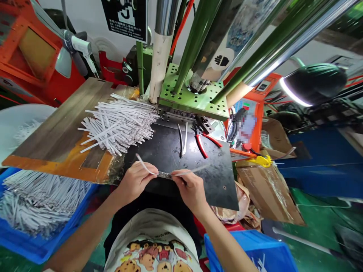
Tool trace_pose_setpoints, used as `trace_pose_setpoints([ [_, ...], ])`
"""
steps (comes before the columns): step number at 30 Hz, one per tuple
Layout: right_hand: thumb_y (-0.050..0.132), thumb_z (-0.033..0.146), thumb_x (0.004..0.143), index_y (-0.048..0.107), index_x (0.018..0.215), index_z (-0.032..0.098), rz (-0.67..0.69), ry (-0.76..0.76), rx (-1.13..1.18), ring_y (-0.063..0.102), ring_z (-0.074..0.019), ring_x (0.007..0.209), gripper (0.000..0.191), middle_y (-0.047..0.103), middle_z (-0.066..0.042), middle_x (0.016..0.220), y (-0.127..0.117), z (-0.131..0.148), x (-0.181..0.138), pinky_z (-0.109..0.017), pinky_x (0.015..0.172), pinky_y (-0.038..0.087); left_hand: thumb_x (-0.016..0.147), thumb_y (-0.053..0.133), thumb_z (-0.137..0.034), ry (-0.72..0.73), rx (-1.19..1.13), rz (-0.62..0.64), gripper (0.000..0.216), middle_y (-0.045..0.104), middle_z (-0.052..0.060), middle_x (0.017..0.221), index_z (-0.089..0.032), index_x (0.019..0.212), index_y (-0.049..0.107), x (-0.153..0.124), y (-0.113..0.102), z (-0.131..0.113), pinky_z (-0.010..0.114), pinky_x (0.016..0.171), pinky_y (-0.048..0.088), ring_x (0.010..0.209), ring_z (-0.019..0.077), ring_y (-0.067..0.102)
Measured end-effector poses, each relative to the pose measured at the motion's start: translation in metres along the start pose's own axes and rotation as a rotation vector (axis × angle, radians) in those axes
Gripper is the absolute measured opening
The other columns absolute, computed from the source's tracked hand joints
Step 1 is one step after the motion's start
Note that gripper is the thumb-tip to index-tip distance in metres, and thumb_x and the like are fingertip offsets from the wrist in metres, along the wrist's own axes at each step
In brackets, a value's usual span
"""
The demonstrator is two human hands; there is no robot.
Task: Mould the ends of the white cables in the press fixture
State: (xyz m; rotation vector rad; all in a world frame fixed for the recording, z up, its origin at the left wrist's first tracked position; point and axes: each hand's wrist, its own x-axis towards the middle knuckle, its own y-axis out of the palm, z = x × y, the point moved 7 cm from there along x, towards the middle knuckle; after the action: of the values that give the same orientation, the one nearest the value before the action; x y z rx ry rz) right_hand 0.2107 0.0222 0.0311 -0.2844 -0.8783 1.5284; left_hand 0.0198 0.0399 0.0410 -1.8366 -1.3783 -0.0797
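Observation:
Pinched between my two hands is a thin white strip (164,174), its grey middle section marked with small spots. My left hand (138,180) grips it just left of that section, and one end bends up past my fingers. My right hand (190,189) pinches the other side, where a pale end extends right. Beyond my hands, two loose white strips (185,139) lie on the black worktop (159,141). Red-handled pliers (202,145) rest to their right. A large heap of white strips (121,122) is piled at the left.
A green press with a drilled plate (195,94) stands behind the worktop. The heap rests on a wooden board (65,113). Blue bins hold strips at lower left (36,251) and lower right (252,243). A lamp (314,85) and cardboard box (269,192) are on the right.

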Motion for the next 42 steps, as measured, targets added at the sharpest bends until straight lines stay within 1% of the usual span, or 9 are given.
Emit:
trace_pose_setpoints([
  [4,0.057,0.015,0.096,0.066,0.093,0.020,-0.040,-0.118,-0.024,0.068,-0.0184,0.085,0.010,0.074,-0.006,0.094,0.011,0.012,-0.007,-0.031,0.076,0.056,0.096,0.054,-0.017,0.014,0.089,0.108,0.010,0.072,0.003,0.094,-0.018,0.097,0.063,0.008,0.020,-0.005,0.030,0.085,0.054,0.090,0.0147,0.068],
  [10,0.059,0.009,0.093,0.064,0.100,0.020,-0.030,-0.191,0.033,0.066,-0.0171,0.084,0.014,0.072,-0.006,0.095,0.007,0.010,-0.005,-0.031,0.075,0.056,0.099,0.049,-0.019,0.053,0.181,0.157,0.014,0.074,0.003,0.095,-0.017,0.099,0.063,0.004,0.018,-0.007,0.030,0.084,0.053,0.089,0.0147,0.069],
  [18,0.053,0.009,0.095,0.062,0.100,0.019,0.088,-0.259,-0.004,0.064,-0.0185,0.086,0.015,0.069,-0.008,0.097,0.014,0.010,-0.005,-0.032,0.076,0.054,0.096,0.046,-0.013,0.156,0.416,0.313,0.016,0.070,0.005,0.088,-0.014,0.093,0.062,0.010,0.025,-0.024,0.032,0.077,0.050,0.085,0.0182,0.067],
  [20,0.051,0.010,0.096,0.064,0.100,0.019,0.214,-0.245,0.021,0.064,-0.0179,0.086,0.016,0.070,-0.008,0.097,0.012,0.006,0.004,-0.030,0.078,0.054,0.097,0.045,-0.014,0.138,0.408,0.330,0.017,0.069,0.004,0.086,-0.015,0.091,0.061,0.010,0.030,-0.022,0.032,0.076,0.048,0.083,0.0170,0.066],
  [24,0.043,0.006,0.096,0.066,0.113,0.021,0.618,-0.243,0.038,0.066,-0.0166,0.092,0.032,0.070,-0.006,0.103,0.015,0.000,0.043,-0.027,0.082,0.052,0.099,0.050,-0.023,0.164,0.378,0.287,0.015,0.069,0.006,0.100,-0.015,0.106,0.061,0.004,0.020,-0.017,0.034,0.087,0.045,0.096,0.0188,0.064],
  [30,0.044,0.017,0.100,0.066,0.114,0.013,0.299,-0.092,-0.468,0.065,-0.0209,0.097,0.026,0.068,-0.011,0.108,0.029,-0.016,0.170,-0.029,0.086,0.047,0.091,0.051,-0.005,0.104,0.844,0.310,0.025,0.064,0.007,0.095,-0.018,0.107,0.064,0.001,-0.047,0.023,0.038,0.081,0.042,0.091,0.0237,0.059],
  [34,0.042,0.011,0.096,0.065,0.111,0.012,0.358,-0.150,-0.723,0.063,-0.0237,0.100,0.028,0.065,-0.015,0.112,0.069,-0.005,0.213,-0.030,0.084,0.045,0.085,0.053,0.000,0.190,1.069,0.393,0.023,0.064,0.007,0.094,-0.018,0.094,0.065,0.007,-0.065,0.041,0.040,0.080,0.041,0.090,0.0257,0.059],
  [37,0.043,0.008,0.092,0.066,0.106,0.010,0.388,-0.190,-0.750,0.062,-0.0276,0.100,0.027,0.066,-0.017,0.107,0.070,0.001,0.209,-0.034,0.083,0.043,0.087,0.054,-0.002,0.242,1.047,0.407,0.018,0.065,0.005,0.092,-0.017,0.089,0.064,0.016,-0.064,0.044,0.039,0.080,0.041,0.089,0.0239,0.060],
  [42,0.047,0.008,0.089,0.065,0.090,0.014,0.353,-0.108,-0.752,0.063,-0.0224,0.082,0.019,0.067,-0.011,0.090,0.016,-0.023,0.137,-0.030,0.071,0.040,0.094,0.046,-0.005,0.271,0.827,0.424,0.019,0.063,0.003,0.085,-0.017,0.093,0.061,0.035,-0.060,0.039,0.035,0.080,0.042,0.084,0.0199,0.061],
])
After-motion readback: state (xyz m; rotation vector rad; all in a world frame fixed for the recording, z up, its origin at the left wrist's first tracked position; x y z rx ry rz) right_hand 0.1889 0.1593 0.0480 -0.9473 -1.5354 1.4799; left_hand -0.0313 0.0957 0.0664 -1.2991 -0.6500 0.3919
